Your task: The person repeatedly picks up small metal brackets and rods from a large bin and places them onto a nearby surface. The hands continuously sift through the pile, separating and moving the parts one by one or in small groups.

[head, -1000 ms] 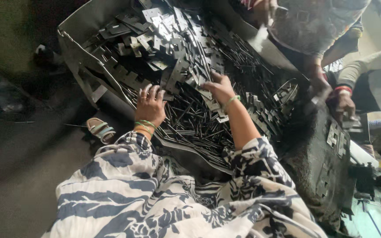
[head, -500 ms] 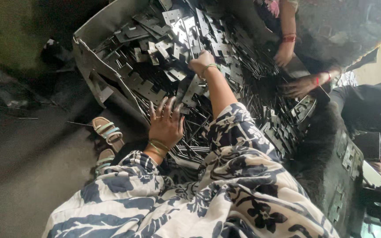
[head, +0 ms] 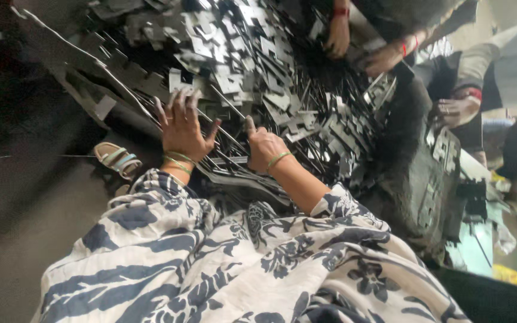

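- Your left hand (head: 182, 128): fingers spread flat on the heap of flat metal pieces (head: 252, 66), grip released.
- Your right hand (head: 264, 146): grip curled on pieces; grasp unclear.

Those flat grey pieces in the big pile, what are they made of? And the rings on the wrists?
The flat pieces look like thin sheet metal: grey, dull shine, sharp cut edges. The bangles by the left hand look green and gold, perhaps glass or metal; too small to tell.

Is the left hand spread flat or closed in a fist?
Spread: the left hand lies with fingers fanned apart on the pile of metal pieces.
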